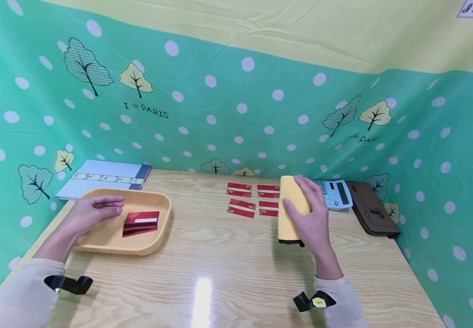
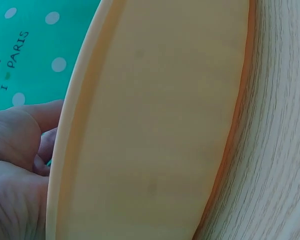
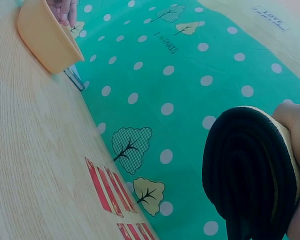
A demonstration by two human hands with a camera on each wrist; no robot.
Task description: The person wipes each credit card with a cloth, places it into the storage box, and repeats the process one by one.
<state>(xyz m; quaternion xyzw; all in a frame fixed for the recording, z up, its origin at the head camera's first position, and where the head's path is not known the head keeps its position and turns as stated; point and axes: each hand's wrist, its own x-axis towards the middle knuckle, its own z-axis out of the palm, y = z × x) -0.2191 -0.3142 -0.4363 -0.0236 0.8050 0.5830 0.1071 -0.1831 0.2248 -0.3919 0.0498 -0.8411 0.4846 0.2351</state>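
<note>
My right hand (image 1: 312,216) grips a rolled cloth (image 1: 291,209), yellow outside and black inside, above the right side of the table. Its spiral black end (image 3: 247,172) faces the right wrist view. My left hand (image 1: 93,213) is over the left part of a pale orange plastic basket (image 1: 160,237), fingers extended and holding nothing. In the left wrist view, the basket's wall (image 2: 155,120) hides part of that hand. A few overlapping red cards (image 1: 140,223), one with a white stripe, lie in the basket.
Several narrow red strips (image 1: 240,203) lie in rows at the table's middle back. Behind the cloth, a light blue calculator (image 1: 336,195) sits beside a brown wallet-like case (image 1: 372,209). A blue-and-white notebook (image 1: 105,171) lies behind the basket. A green dotted curtain (image 1: 236,100) encloses the table.
</note>
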